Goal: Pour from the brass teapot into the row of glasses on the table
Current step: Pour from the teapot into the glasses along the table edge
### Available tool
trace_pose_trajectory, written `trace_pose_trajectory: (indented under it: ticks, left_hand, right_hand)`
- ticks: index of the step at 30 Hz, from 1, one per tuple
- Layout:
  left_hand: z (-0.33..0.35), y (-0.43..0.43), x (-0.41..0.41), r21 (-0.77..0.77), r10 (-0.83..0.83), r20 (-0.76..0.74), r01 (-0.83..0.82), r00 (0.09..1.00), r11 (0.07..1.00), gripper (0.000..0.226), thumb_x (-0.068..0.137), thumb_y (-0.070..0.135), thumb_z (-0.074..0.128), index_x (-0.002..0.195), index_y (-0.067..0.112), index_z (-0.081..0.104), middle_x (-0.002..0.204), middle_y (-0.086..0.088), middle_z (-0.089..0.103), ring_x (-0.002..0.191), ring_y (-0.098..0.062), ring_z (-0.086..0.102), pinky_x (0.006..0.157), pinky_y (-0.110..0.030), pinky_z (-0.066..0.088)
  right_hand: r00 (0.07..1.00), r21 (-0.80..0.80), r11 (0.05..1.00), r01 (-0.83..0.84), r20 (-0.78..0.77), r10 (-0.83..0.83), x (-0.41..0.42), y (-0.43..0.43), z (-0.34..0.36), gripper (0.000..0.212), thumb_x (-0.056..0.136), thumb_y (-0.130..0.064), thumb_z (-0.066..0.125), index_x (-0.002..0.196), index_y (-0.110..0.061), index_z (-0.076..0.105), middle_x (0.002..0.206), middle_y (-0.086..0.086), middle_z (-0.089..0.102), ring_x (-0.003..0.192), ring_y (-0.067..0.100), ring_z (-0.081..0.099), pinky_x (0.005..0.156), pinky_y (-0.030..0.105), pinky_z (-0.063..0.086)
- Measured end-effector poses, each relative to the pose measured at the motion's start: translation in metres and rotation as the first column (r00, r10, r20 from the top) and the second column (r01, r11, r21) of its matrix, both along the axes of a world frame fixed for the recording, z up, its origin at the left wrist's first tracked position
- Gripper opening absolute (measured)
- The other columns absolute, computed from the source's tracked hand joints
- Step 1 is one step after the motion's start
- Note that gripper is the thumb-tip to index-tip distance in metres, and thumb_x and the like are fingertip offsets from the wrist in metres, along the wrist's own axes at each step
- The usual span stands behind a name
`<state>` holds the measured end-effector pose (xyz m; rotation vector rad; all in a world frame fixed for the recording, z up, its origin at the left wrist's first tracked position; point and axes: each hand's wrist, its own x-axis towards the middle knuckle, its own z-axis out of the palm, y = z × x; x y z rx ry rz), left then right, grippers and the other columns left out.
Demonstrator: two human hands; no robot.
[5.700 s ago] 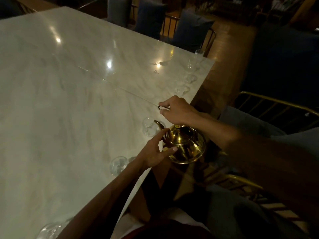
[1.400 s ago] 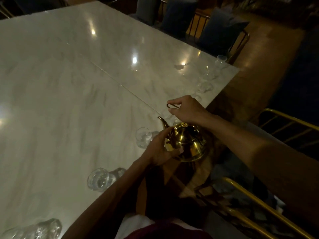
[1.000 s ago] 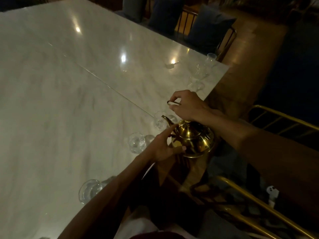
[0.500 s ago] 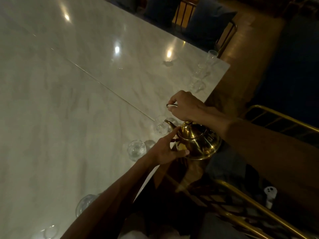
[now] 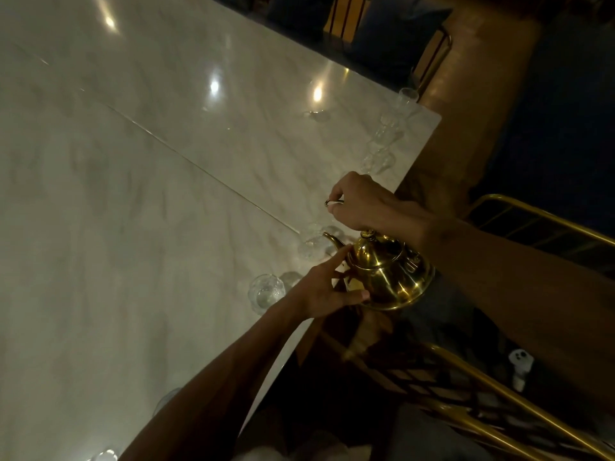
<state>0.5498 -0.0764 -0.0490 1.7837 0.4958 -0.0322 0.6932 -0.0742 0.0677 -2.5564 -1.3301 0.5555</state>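
Head view: right hand [image 5: 361, 206] fingers pinch the teapot [image 5: 386, 272] handle, left hand [image 5: 327, 287] fingers spread steadying it, spout over a desk-edge glass [image 5: 312, 247].

The teapot [image 5: 387, 272] is shiny golden brass with bright yellow glints. The table [image 5: 133, 194] is pale grey-white marble with soft grey veining and small white and amber light spots toward 12 o'clock. The glasses [image 5: 266, 291] are clear and colourless. At 4 o'clock a chair frame [image 5: 499, 399] is gold; at 1 o'clock the cushions [image 5: 392, 34] are dark blue.
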Motion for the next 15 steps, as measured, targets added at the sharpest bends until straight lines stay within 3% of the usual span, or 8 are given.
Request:
trace_pose_trajectory:
  ticks: [15]
  left_hand:
    - [-0.0065, 0.0012, 0.0053, -0.013, -0.032, 0.002, 0.032, 0.999, 0.999, 0.092, 0.083, 0.041, 0.080, 0.155, 0.043, 0.023, 0.156, 0.010, 0.042, 0.132, -0.017, 0.051, 0.107, -0.035, 0.044]
  right_hand:
    - [1.000, -0.051, 0.999, -0.009, 0.020, 0.010, 0.0051, 0.0025, -0.0008, 0.028, 0.088, -0.017, 0.063, 0.108, 0.000, 0.075, 0.112, 0.016, 0.075, 0.095, 0.031, 0.074, 0.085, 0.047, 0.061]
